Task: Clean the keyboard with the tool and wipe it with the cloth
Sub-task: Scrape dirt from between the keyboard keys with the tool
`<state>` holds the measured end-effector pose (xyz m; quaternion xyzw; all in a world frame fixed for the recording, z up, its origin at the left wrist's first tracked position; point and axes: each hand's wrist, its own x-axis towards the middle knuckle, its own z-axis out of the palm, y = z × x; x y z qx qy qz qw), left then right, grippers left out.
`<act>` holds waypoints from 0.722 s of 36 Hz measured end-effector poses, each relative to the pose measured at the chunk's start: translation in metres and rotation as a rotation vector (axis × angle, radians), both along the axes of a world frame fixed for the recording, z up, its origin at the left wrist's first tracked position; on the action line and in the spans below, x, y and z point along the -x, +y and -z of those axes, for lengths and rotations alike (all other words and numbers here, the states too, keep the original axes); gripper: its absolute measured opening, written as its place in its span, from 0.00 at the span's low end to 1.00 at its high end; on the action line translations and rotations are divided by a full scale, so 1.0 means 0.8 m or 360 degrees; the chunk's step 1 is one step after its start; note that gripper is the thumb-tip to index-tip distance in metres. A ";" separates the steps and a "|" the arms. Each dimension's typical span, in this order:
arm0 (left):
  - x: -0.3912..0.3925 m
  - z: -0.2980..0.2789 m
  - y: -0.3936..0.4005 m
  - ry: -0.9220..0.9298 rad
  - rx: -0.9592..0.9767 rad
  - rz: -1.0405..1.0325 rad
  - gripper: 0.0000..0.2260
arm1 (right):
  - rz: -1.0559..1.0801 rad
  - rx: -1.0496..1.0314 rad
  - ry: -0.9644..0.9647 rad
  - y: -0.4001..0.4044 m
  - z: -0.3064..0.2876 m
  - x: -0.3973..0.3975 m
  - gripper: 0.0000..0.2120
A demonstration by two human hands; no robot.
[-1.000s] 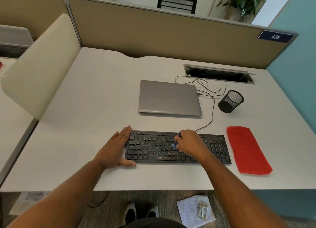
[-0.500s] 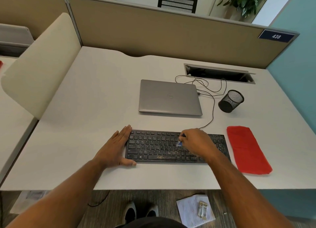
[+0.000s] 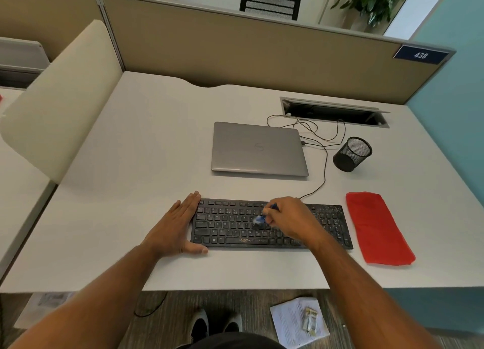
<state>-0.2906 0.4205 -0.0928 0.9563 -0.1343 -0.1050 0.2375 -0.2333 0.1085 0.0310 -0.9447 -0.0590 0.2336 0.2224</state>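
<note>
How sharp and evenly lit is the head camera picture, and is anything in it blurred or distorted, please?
Head view: soft, even light, faint shadows under the laptop and left hand; no strong glare. The blue tool tip in the right hand is smeared by motion blur over the keyboard. Wide-angle distortion bends the desk edges and partition.

Bare white bench [image 3: 125, 191] lies open left of the black keyboard [image 3: 230, 225]. A closed grey laptop [image 3: 258, 149] blocks behind it, and a folded red cloth [image 3: 377, 228] and tilted black mesh cup [image 3: 352, 153] crowd the right.
</note>
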 end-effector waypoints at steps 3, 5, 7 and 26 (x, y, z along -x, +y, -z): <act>0.000 -0.001 0.000 0.0001 -0.0004 0.0007 0.64 | -0.0022 0.0043 -0.0005 0.000 0.009 0.006 0.09; 0.000 0.000 -0.001 0.0001 0.0000 0.0006 0.64 | -0.0036 0.0198 -0.0075 -0.008 0.013 0.006 0.10; -0.001 -0.001 -0.001 -0.0003 -0.0002 0.0001 0.64 | -0.0072 0.0354 -0.0153 -0.013 0.011 0.002 0.11; 0.000 -0.001 0.000 0.0005 0.0001 -0.0008 0.65 | -0.0338 0.0293 -0.0270 -0.002 0.010 0.013 0.15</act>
